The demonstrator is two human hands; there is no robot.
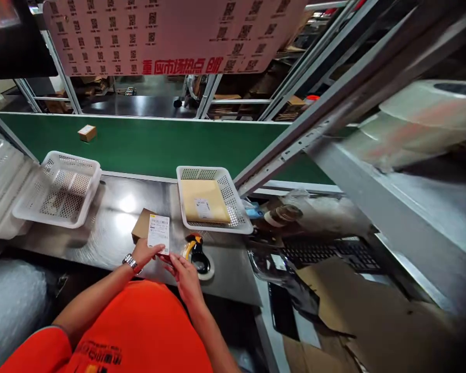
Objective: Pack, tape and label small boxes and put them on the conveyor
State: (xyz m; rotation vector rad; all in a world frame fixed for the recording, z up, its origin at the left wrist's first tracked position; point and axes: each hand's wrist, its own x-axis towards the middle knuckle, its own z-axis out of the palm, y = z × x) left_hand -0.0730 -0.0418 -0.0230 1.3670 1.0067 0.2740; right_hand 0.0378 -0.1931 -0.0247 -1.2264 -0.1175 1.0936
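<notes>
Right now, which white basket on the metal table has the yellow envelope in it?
The right-hand basket, beyond your right hand and the tape dispenser: the yellow envelope lies inside it. The left-hand basket, beside the stacked baskets, shows no envelope.

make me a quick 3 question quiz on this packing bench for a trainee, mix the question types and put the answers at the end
1. True or false: the tape dispenser lies on the green belt.
2. Multiple choice: beside the white printed item, which wrist wears the watch?
a) left
b) right
c) both
3. Short answer: what lies in the white basket nearer the tape dispenser?

Key:
1. False; it lies on the metal table.
2. a; it is worn just above the left hand.
3. A yellow envelope with a white label.
</notes>
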